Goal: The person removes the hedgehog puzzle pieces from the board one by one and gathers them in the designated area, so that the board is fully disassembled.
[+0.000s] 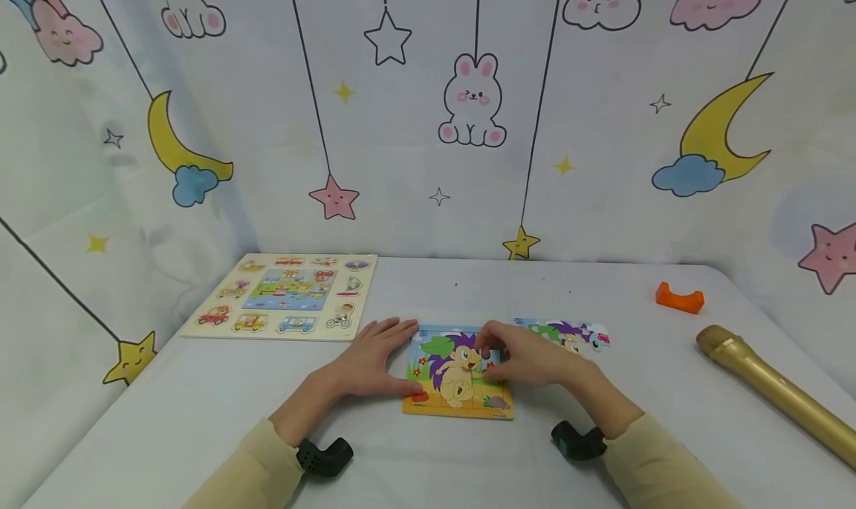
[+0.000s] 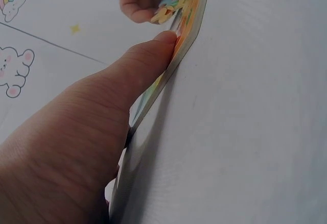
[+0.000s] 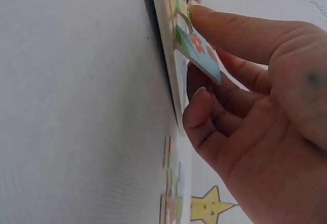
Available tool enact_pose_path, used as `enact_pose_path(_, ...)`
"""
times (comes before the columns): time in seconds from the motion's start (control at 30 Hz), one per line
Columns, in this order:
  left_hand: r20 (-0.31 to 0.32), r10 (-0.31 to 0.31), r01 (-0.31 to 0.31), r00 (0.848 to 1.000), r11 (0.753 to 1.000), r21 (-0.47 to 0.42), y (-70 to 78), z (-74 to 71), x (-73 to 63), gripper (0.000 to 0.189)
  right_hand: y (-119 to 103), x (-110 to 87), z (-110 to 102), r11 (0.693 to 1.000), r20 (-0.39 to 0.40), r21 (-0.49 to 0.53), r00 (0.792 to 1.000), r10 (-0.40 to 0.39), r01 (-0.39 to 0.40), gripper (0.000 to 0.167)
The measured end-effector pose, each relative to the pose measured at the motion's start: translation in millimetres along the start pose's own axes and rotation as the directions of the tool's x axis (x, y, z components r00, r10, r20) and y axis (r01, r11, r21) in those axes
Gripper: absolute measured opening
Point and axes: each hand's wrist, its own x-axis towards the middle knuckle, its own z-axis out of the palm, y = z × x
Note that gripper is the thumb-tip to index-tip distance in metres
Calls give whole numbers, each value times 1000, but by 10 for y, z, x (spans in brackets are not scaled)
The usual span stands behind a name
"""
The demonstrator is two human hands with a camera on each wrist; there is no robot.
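Observation:
A hedgehog jigsaw puzzle point(image 1: 455, 390) lies flat on the table in front of the person. The left hand point(image 1: 377, 360) steadies its left edge, fingers fairly straight and the thumb on its lower left corner. In the left wrist view the thumb of that hand point(image 2: 102, 101) presses the board's rim. Between thumb and fingers, the right hand point(image 1: 531, 353) pinches a puzzle piece point(image 3: 199, 50) with a red flower on pale blue. That piece is tilted at the board's right side, partly hidden by the fingers in the head view.
Loose puzzle pieces point(image 1: 591, 336) lie beyond the right hand. A larger vehicle puzzle board point(image 1: 224, 297) sits at the back left. To the right are an orange curved block point(image 1: 679, 299) and a gold microphone point(image 1: 769, 379). A patterned cloth point(image 1: 414, 160) hangs behind the table.

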Motion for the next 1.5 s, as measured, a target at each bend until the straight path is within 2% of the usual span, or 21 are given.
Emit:
enact_pose_path(0.3, 0, -1, 1, 1000, 1000, 2, -8, 5, 2, 100, -35, -22, -49, 999, 2, 34, 999, -42, 42, 17)
enact_pose_path(0.7, 4, -7, 7, 1000, 1000, 4, 13, -14, -4, 100, -8, -19, -42, 999, 48, -1, 997, -54, 54, 12)
enact_pose_path(1.3, 0, -12, 12, 1000, 1000, 6, 14, -22, -8, 100, 1, 1, -65, 999, 51, -5, 998, -44, 45, 11)
enact_pose_path(1.5, 3, -13, 13, 1000, 1000, 6, 6, -16, -4, 101, 24, -33, -124, 998, 30, 26, 998, -55, 54, 13)
